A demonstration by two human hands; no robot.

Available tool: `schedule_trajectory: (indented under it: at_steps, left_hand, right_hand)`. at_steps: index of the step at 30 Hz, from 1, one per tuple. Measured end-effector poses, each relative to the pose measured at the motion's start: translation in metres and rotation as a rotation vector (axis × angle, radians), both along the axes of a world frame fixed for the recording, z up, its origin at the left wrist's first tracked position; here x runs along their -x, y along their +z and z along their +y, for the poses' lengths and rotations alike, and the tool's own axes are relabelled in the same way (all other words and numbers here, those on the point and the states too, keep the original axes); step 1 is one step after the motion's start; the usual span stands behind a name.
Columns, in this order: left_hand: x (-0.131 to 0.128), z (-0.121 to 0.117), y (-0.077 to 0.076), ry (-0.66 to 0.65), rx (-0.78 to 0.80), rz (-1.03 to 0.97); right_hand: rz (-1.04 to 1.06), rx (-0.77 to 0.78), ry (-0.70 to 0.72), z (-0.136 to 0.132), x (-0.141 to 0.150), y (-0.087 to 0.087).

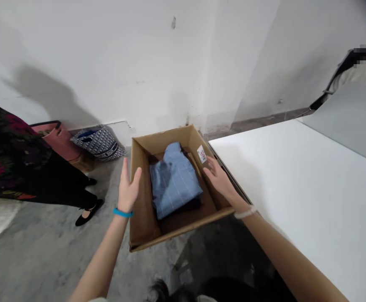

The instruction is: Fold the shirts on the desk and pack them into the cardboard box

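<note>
An open cardboard box stands on the floor right in front of me. Inside it lies a folded light blue checked shirt, on top of a dark garment. My left hand is raised and open just by the box's left wall, holding nothing. My right hand reaches in over the right rim, fingers spread and empty, close to a small white label on the inner wall.
A white table runs along the box's right side. At left stands a person in a dark floral garment and black flat shoes, beside a pink bag and a patterned tote bag. Another person is at upper right.
</note>
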State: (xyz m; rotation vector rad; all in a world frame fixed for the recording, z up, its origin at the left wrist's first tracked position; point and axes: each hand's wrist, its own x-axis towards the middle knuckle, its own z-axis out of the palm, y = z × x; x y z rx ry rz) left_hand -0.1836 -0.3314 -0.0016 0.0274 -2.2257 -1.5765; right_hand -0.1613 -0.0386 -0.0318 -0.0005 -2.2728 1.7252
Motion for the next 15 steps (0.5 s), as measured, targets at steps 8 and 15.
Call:
schedule_trajectory:
  at_steps: [8, 15]
  left_hand:
    - [-0.073, 0.071, 0.023, -0.361, 1.002, 0.608]
    - [-0.113, 0.180, 0.028, -0.804, 0.906, 0.882]
  right_hand:
    - [-0.031, 0.343, -0.174, -0.005, -0.116, 0.016]
    - [0.037, 0.453, -0.469, 0.023, -0.203, 0.028]
